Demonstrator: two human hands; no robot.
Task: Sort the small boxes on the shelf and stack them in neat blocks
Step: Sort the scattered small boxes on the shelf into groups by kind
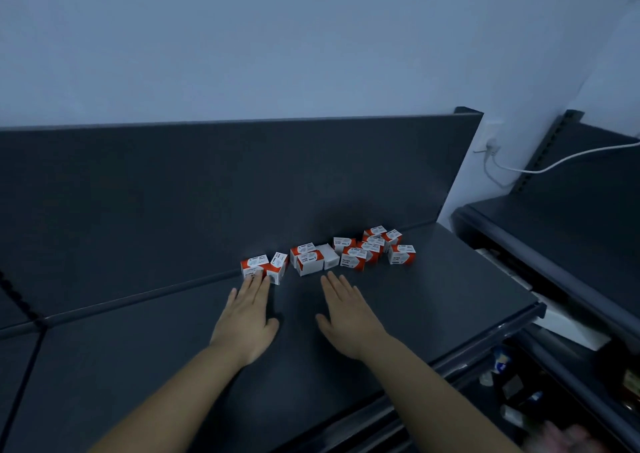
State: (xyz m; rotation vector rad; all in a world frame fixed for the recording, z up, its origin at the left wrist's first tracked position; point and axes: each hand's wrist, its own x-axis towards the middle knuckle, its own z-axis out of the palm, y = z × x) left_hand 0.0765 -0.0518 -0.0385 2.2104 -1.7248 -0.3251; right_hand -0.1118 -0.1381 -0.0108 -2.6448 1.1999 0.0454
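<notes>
Presently left hand (247, 314) flat, fingertips at small red-and-white cardboard boxes (265, 267); right hand (346, 317) flat, empty. Risk: careless push topples right heap (375, 244).

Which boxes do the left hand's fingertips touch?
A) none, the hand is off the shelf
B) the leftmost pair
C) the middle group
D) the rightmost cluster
B: the left hand, fingers straight, reaches the leftmost pair of boxes with its fingertips, while the right hand lies open in front of the middle group.

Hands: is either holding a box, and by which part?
Nothing held: left hand and right hand are open; left fingers only touch the leftmost box.
</notes>
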